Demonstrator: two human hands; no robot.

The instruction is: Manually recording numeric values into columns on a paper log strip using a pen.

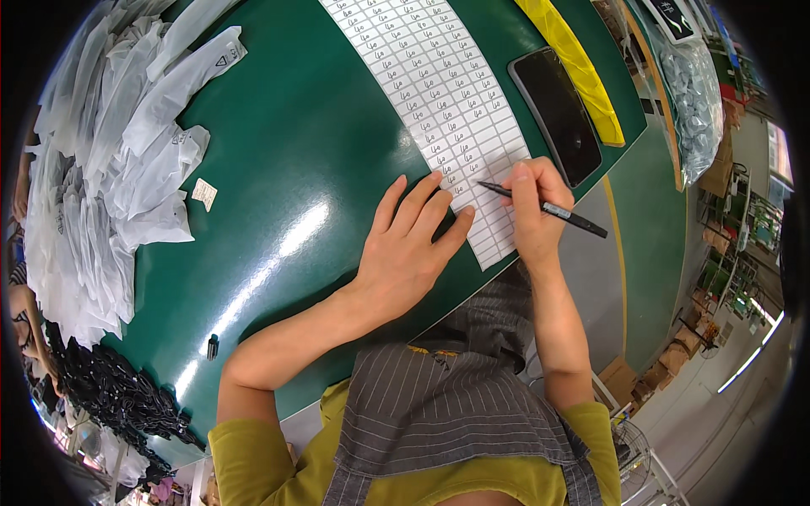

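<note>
Spreading across most of the view, the green worktop (287,126) has a near edge slanting up toward the right and, left of centre, a broad glossy stretch of open room. Translucent plastic bags (101,177) heap over its left side. Running down from the top, a long white label sheet (456,101) passes between the 2 hands, its lower end just beside the near edge. A yellow strip (582,76) lies along the upper right. The left hand (409,240) is unclenched, fingers spread, thumb and fingertips at the sheet's left margin; the right hand (536,211), at the opposite margin, grips a pen. A dark phone (557,118) leaves only a narrow gap beside the sheet. The black pen (574,221) points left, tip at the cells; contact cannot be told. Well apart, left of the sheet, lies a small paper scrap (203,194).
</note>
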